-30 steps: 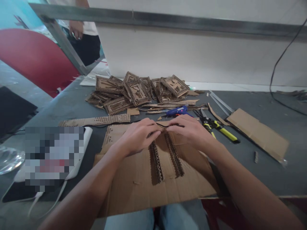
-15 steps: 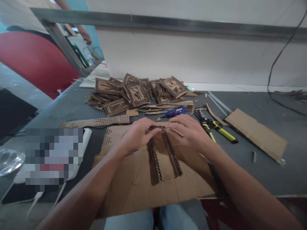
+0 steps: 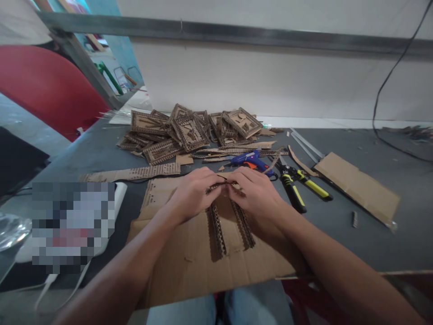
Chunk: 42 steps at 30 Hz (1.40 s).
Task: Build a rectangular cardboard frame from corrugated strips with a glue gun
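Note:
My left hand (image 3: 192,192) and my right hand (image 3: 253,192) meet over a large flat cardboard sheet (image 3: 182,253) at the table's near edge. Both pinch a short corrugated cardboard strip (image 3: 219,184) held crosswise between their fingertips. Under that strip, two long toothed cardboard strips (image 3: 232,223) stand side by side on the sheet and run towards me. The crosswise strip sits at their far ends. Fingers of both hands are curled and closed on it.
A pile of cut cardboard frames (image 3: 189,131) lies behind. A blue glue gun (image 3: 248,159) and yellow-handled cutters (image 3: 299,185) lie to the right, with a cardboard piece (image 3: 358,185) beyond. A long perforated strip (image 3: 131,172) and a blurred white object (image 3: 71,221) lie left. A red chair (image 3: 50,85) stands far left.
My hands have drawn closer together and slightly towards me, uncovering the glue gun behind them. The short strip now sits crosswise between my fingertips. The person standing at the back left is gone from view.

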Available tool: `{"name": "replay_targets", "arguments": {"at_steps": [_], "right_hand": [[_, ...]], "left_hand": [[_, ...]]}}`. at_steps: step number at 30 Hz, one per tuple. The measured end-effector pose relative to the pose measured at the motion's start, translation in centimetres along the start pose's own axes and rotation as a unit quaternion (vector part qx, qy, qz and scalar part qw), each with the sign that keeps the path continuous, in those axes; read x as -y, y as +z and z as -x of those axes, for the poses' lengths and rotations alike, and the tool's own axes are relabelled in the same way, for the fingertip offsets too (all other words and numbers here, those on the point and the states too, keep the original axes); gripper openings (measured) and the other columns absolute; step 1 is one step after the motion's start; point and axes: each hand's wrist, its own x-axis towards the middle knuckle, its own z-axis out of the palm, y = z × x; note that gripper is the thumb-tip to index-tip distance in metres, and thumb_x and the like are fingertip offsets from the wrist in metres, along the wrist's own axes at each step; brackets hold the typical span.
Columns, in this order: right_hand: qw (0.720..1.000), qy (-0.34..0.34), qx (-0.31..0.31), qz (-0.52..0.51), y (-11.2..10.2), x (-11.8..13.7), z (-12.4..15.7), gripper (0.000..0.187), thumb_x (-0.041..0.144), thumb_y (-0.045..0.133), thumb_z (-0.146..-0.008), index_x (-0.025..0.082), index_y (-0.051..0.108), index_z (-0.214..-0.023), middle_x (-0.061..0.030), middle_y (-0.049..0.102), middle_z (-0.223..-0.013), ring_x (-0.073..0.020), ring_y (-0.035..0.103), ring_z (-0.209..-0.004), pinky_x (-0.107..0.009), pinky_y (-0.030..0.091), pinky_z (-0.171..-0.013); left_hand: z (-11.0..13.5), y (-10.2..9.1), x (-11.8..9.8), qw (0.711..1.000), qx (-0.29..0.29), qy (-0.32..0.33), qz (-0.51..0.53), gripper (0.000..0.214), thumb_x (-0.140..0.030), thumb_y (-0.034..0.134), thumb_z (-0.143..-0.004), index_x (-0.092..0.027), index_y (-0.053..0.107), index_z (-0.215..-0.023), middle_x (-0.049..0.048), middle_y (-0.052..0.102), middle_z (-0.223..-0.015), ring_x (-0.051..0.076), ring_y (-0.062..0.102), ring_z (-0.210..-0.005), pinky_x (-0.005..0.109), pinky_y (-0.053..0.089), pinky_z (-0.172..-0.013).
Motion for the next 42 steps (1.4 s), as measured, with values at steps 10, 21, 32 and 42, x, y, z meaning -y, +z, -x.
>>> {"name": "replay_targets", "arguments": {"at_steps": [10,21,32,42], "right_hand": [[0.999,0.026,-0.04,-0.006,0.5,0.5,-0.3,0.012,0.011,0.054,-0.088,0.02,0.061,-0.083,-0.004,0.07,-0.079,-0.0184,0.064,-0.073,-0.029,0.048,-0.065],[0.996,0.062,-0.057,-0.024,0.4,1.1,-0.5,0.01,0.013,0.057,-0.09,0.02,0.064,-0.089,-0.0054,0.072,-0.086,-0.0196,0.066,-0.079,-0.031,0.051,-0.07],[0.998,0.034,-0.056,0.007,0.7,0.7,-0.6,0.014,0.012,0.052,-0.089,0.02,0.061,-0.083,-0.0051,0.07,-0.08,-0.0201,0.063,-0.076,-0.032,0.049,-0.07],[0.981,0.092,-0.073,-0.152,-0.8,1.4,-1.1,0.008,0.015,0.055,-0.087,0.021,0.058,-0.083,-0.0014,0.065,-0.077,-0.0144,0.059,-0.07,-0.026,0.047,-0.065]], "left_hand": [[-0.4,0.4,-1.1,0.997,-0.047,0.003,-0.059,0.01,-0.015,0.058,-0.094,-0.017,0.066,-0.098,0.0074,0.072,-0.093,0.021,0.064,-0.088,0.034,0.051,-0.08],[-0.5,0.6,-0.9,0.994,-0.095,0.015,-0.043,0.006,-0.013,0.061,-0.093,-0.017,0.065,-0.095,0.0069,0.073,-0.092,0.02,0.066,-0.088,0.032,0.054,-0.08],[-0.5,0.8,-1.1,0.994,-0.093,0.011,-0.049,0.009,-0.01,0.058,-0.092,-0.016,0.06,-0.098,0.0106,0.071,-0.099,0.022,0.068,-0.095,0.035,0.056,-0.084],[-0.7,0.8,-1.7,0.992,-0.121,0.038,-0.018,0.012,-0.009,0.058,-0.094,-0.018,0.056,-0.1,0.0074,0.068,-0.096,0.019,0.063,-0.09,0.032,0.055,-0.081]]}}
